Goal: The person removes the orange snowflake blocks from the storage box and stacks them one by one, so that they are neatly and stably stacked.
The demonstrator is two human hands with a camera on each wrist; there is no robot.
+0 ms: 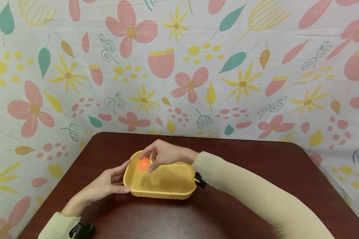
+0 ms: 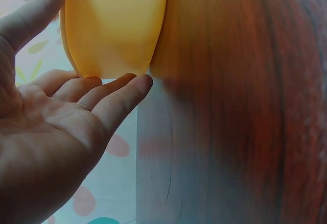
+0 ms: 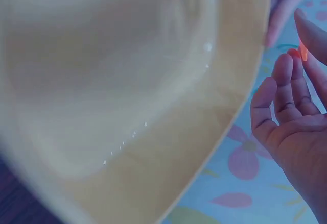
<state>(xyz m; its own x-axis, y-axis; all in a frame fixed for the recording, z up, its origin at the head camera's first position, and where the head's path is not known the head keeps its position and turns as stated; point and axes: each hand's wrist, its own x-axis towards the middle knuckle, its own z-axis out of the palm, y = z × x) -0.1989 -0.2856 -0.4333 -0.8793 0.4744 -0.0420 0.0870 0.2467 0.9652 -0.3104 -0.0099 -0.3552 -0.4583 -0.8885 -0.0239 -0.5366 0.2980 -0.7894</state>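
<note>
A yellow plastic tub [image 1: 167, 179] with rounded corners stands on the dark table. My left hand [image 1: 112, 182] holds its left end, thumb by the front corner and fingers along the far side. In the left wrist view, that hand's fingertips [image 2: 138, 81] meet the edge of the tub [image 2: 115, 25]. Above the tub's left part, my right hand [image 1: 164, 154] pinches a small, flat, roundish orange piece [image 1: 143, 164] with dark marks. Only a sliver of this orange piece [image 3: 304, 50] shows between thumb and fingers in the right wrist view, so its exact kind is unclear.
The dark reddish-brown table [image 1: 242, 172] reaches back to a flower-patterned cloth [image 1: 197, 83] hanging behind and at the sides. Black wrist straps [image 1: 200, 180] are worn on both sleeves. The right forearm crosses over the tub's right end.
</note>
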